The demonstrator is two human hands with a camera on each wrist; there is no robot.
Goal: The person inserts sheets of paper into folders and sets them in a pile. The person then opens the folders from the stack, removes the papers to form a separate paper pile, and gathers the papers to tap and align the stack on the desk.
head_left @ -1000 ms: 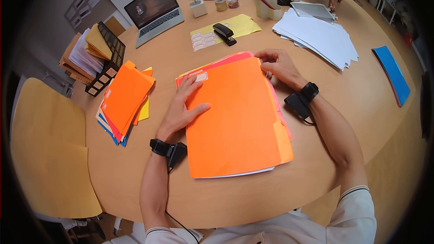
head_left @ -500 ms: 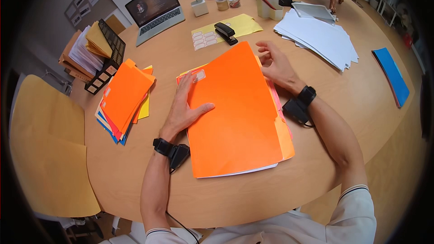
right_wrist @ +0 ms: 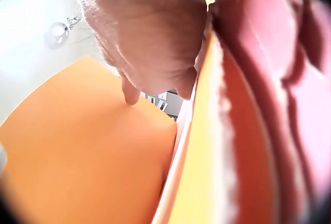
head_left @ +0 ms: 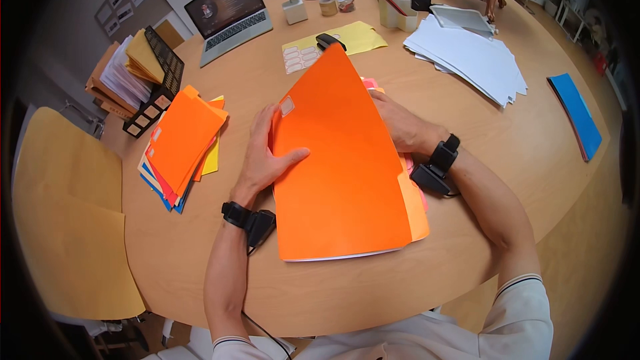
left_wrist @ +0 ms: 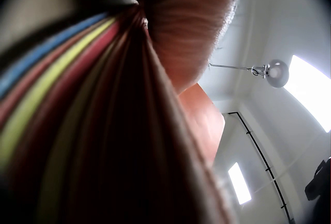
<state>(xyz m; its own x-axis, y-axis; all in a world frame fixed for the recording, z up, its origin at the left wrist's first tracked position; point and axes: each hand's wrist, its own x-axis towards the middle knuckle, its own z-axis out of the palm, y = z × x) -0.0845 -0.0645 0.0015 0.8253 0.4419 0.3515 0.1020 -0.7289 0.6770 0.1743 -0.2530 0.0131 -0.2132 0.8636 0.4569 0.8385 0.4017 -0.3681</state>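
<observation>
An orange folder with a small white label tops a stack of coloured folders, its far edge raised and tilted. The left hand lies at the stack's left edge, thumb on the orange cover. Behind the raised cover is the right hand, its fingertips hidden in the head view. The right wrist view shows the right hand between the lifted orange cover and the folders beneath. Edges of blue, yellow and red folders fan out beside the left hand in the left wrist view.
Another pile of folders is at left, near a black file rack. Beyond the stack are a laptop, yellow sheets and a partly covered stapler. White papers and a blue folder lie at right.
The orange cover's far edge has risen and tilted up, now covering part of the stapler. The right hand has moved inward behind it; the left hand stays at the left edge.
</observation>
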